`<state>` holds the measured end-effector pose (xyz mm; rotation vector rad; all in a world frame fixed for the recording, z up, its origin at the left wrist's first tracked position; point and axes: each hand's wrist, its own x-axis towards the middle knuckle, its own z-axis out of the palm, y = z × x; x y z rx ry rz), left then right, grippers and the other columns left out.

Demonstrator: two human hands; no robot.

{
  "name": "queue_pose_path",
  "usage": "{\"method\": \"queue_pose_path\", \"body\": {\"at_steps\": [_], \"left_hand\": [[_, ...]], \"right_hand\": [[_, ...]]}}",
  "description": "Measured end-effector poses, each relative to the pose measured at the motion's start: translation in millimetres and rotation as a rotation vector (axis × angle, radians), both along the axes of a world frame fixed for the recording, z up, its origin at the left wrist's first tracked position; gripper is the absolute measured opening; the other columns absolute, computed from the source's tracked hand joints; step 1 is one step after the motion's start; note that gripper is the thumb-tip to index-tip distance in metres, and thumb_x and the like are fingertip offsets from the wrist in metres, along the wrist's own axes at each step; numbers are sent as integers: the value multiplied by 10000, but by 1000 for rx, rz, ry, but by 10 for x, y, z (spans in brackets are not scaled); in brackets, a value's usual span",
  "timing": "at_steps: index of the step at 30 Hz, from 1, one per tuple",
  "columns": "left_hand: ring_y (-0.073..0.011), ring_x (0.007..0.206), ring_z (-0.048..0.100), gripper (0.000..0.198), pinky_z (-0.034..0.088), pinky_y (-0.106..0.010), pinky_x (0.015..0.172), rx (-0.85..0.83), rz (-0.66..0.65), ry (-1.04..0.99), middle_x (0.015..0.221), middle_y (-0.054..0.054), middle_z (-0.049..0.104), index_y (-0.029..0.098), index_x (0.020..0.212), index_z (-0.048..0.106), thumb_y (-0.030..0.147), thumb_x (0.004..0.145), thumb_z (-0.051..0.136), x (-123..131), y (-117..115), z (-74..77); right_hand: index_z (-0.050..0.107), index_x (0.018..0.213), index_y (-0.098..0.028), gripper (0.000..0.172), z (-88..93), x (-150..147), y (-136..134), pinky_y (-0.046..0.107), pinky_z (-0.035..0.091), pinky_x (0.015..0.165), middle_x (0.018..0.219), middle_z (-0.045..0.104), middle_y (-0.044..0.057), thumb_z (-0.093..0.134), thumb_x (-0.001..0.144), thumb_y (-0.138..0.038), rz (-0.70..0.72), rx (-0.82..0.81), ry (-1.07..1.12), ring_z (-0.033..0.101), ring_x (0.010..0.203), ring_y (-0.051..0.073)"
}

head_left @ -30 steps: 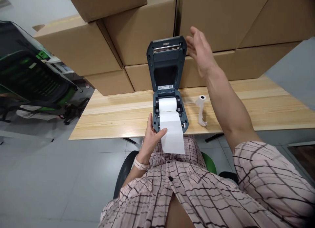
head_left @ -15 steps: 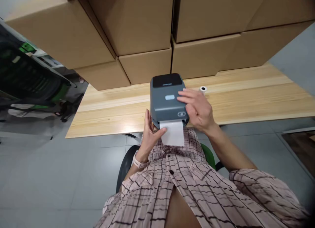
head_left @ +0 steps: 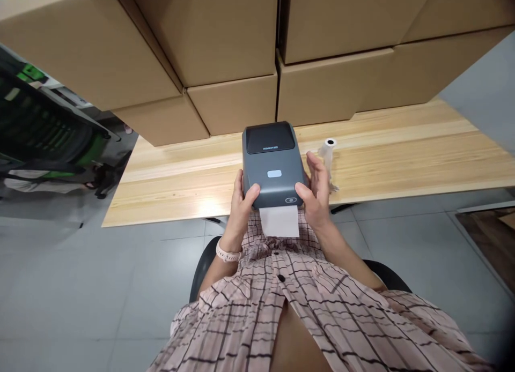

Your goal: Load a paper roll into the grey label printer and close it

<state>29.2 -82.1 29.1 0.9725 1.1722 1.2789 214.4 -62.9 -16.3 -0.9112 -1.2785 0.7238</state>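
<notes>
Wooden table (head_left: 382,157), printer (head_left: 273,165) with illegible lettering (head_left: 270,148)

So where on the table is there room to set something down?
Bare wood shows left of the printer, before the boxes, and right of the white roll on the table. Crowded: the strip between printer and boxes, and the printer-roll gap, where the right hand is.

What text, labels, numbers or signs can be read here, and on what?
None legible.
Black panel atop the printer: one line of light lettering, too small and blurred to read.
Oval mark at the printer's front edge: too small to make out.
Paper strip: no lettering visible.
Cardboard boxes: no lettering visible.
</notes>
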Motion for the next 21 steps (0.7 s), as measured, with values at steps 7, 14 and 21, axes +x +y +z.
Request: {"method": "queue_pose_path", "body": {"at_steps": [7,14,21], "left_hand": [[-383,1600,421,890,406,-528,1308,66,40,65,1698,-130,475,273,1601,432,599,855,791,-21,-19,-47],[-373,1494,545,813,431,-528,1270,164,74,77,1565,-139,600,274,1529,496,623,853,783,18,6,-152],[-378,1520,483,874,379,-540,1286,179,78,96,1592,-168,531,239,1523,478,640,817,800,-23,34,-199]], "right_hand": [[135,1739,-346,979,-81,110,-18,612,356,1334,1831,199,38,582,944,-703,278,-323,10,287,1676,302],[252,1709,-315,968,-121,111,26,593,369,1327,1785,337,86,640,907,-692,225,-249,25,358,1645,315],[218,1710,-331,879,-228,73,180,555,388,1319,1783,333,84,528,972,-694,195,-156,-49,370,1637,283]]}}
